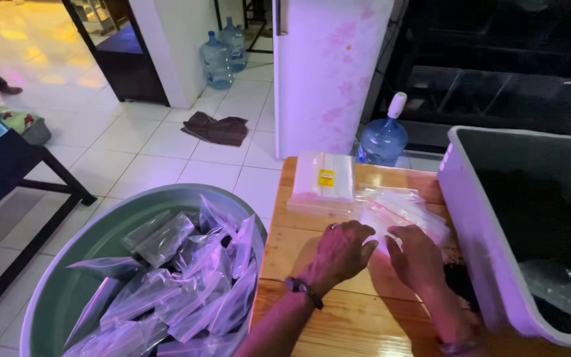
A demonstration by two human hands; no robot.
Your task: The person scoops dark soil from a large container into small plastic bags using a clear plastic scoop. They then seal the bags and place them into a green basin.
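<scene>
As both hands work at lower centre of the frame, left hand (340, 250) and right hand (416, 254) pinching a clear bag (398, 213) on the wooden table (338, 317), bag stack (324, 180) behind, green basin (67, 291) lower left, grey tub (477, 225) right.

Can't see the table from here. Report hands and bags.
Left hand and right hand both on loose clear bags. Bag stack behind. Nothing blocking.

table (338, 317): between basin (67, 291) on left and tub (477, 251) on right
bag stack (324, 180): on table, far edge
hands (342, 250): on loose bags (398, 208), before stack
bottle (382, 139): floor, behind table
</scene>
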